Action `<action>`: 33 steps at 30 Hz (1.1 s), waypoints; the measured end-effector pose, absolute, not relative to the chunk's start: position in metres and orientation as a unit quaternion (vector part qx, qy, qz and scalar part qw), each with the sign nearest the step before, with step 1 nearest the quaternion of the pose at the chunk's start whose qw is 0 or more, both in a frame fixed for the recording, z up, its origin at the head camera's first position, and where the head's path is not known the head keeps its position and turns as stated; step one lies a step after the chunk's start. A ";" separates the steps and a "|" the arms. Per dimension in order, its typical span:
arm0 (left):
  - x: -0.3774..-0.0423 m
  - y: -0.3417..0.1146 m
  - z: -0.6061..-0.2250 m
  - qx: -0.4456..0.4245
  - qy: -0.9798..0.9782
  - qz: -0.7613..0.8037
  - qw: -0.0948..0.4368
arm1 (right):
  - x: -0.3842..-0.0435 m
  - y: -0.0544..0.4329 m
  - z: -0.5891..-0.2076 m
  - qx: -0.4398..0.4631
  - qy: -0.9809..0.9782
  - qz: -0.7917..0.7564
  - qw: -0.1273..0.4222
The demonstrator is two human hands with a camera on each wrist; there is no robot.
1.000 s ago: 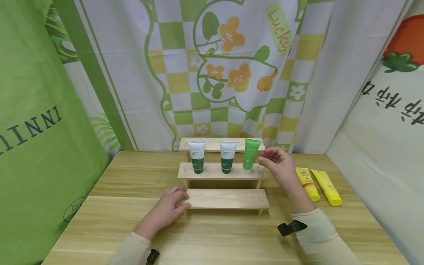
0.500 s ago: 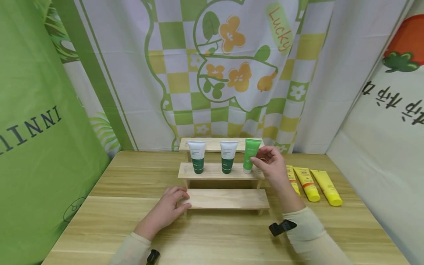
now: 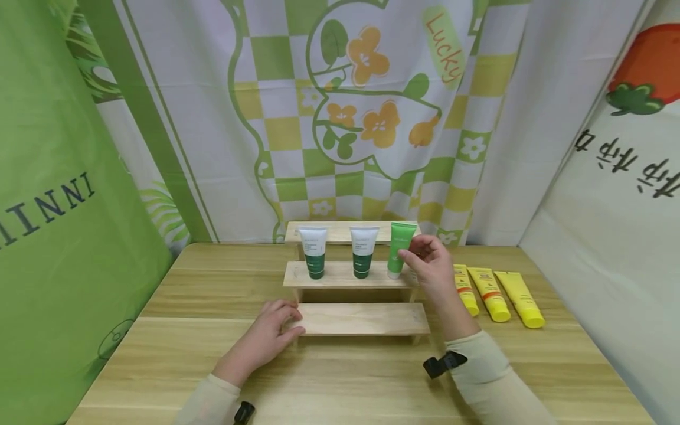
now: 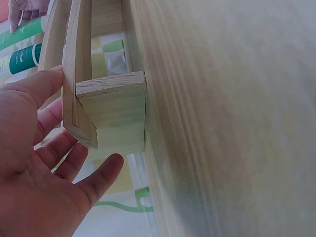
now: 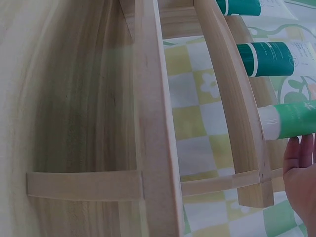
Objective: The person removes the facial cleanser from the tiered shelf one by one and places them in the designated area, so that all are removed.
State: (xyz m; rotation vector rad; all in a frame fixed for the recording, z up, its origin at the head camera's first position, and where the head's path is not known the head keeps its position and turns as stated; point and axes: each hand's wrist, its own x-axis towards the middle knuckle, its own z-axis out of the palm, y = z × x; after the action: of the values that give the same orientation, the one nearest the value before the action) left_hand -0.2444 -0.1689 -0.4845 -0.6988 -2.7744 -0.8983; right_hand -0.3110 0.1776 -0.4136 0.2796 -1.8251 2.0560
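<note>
On the middle step of a wooden stepped display stand (image 3: 361, 319), two white-and-dark-green squeeze tubes (image 3: 314, 254) and a bright green squeeze tube (image 3: 401, 241) stand upright on their caps. The right hand (image 3: 432, 268) is at the green tube's right side, pinching it with the thumb in front and fingers behind. In the right wrist view, fingertips (image 5: 292, 148) meet that tube just above its white cap. At the left end of the lowest step rests the left hand (image 3: 265, 333), its thumb on the front edge. The left wrist view shows its other fingers (image 4: 106, 175) loosely spread beside the board.
Several yellow squeeze tubes (image 3: 490, 295) lie on the wood-grain table (image 3: 212, 295) right of the stand, one partly hidden behind the right forearm. A patterned curtain (image 3: 287, 118) hangs directly behind the stand, with green cloth (image 3: 64, 236) at left and white cloth at right.
The right hand has moved left from beside the green tube until its thumb and fingers meet it. The left hand stays at the lowest step. The head view has shifted slightly.
</note>
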 end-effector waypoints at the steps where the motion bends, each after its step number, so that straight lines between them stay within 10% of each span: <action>1: -0.244 -0.169 -0.485 -0.232 -0.923 -0.299 0.070 | -0.310 0.178 -0.414 0.098 -0.645 0.733 0.190; 21: -0.242 -0.166 -0.489 -0.229 -0.921 -0.308 0.064 | -0.242 0.265 -0.412 0.023 -0.607 0.751 0.258; 33: -0.242 -0.164 -0.486 -0.227 -0.923 -0.304 0.057 | -0.211 0.335 -0.432 -0.005 -0.611 0.763 0.209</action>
State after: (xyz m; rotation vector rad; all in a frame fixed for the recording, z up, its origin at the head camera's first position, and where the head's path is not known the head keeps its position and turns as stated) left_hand -0.2421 -0.1644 -0.4856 -0.6869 -2.7993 -0.9231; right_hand -0.2111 0.3346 -0.4315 -0.0140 -1.6995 2.1231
